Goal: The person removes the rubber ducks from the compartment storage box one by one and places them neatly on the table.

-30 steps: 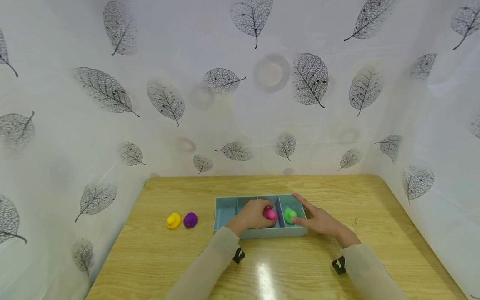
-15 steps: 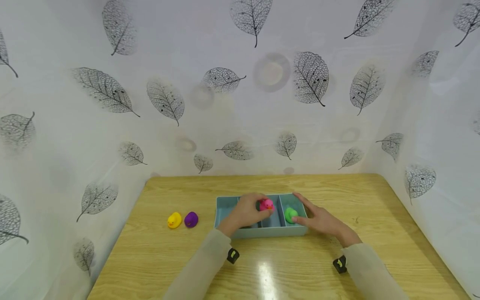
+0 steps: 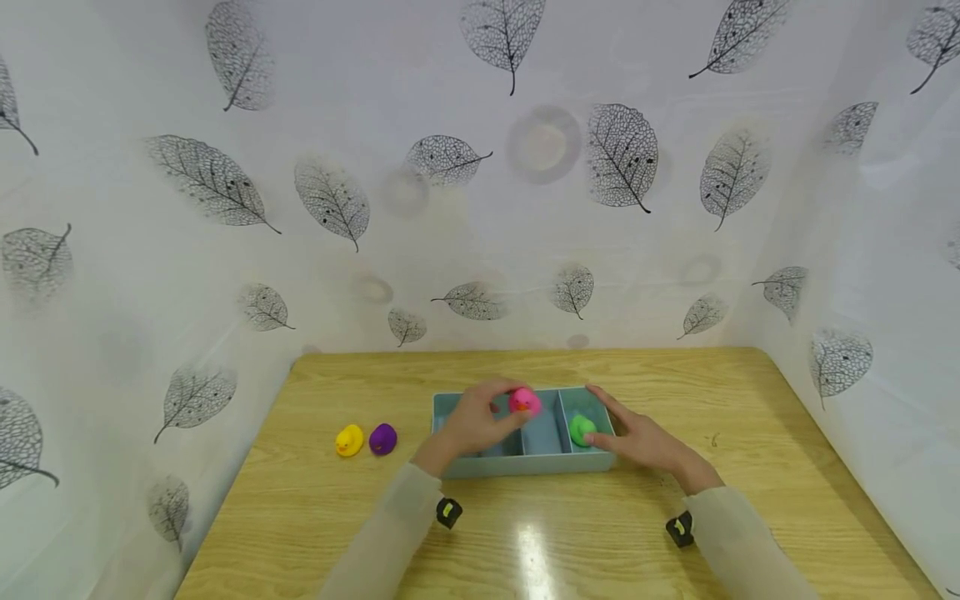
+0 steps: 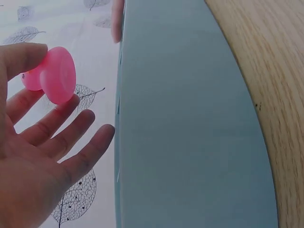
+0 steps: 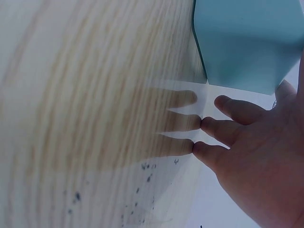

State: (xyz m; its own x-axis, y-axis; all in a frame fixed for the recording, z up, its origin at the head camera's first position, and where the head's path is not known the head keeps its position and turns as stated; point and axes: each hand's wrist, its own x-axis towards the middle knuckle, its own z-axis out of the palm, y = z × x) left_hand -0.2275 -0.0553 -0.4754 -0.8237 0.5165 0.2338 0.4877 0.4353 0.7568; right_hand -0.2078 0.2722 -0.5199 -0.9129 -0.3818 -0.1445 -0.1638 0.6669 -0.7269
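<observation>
My left hand [image 3: 474,419] pinches a pink rubber duck [image 3: 524,402] between thumb and fingers, held above the blue-grey divided box [image 3: 525,466]. In the left wrist view the duck [image 4: 59,76] sits off the box wall, with the other fingers spread. A green rubber duck [image 3: 581,430] lies in the box's right-hand compartment. At that end my right hand [image 3: 647,442] rests on the box, its thumb over the rim near the green duck. The right wrist view has its other fingers extended beside the box end [image 5: 247,52].
To the left of the box, a yellow duck [image 3: 349,440] and a purple duck [image 3: 383,439] stand side by side on the wooden table [image 3: 600,533]. A white curtain with a leaf print [image 3: 480,250] closes off the back and both sides.
My left hand has lifted the pink duck up from inside the box and carried it a little to the left. My right hand has stayed at the box's right end.
</observation>
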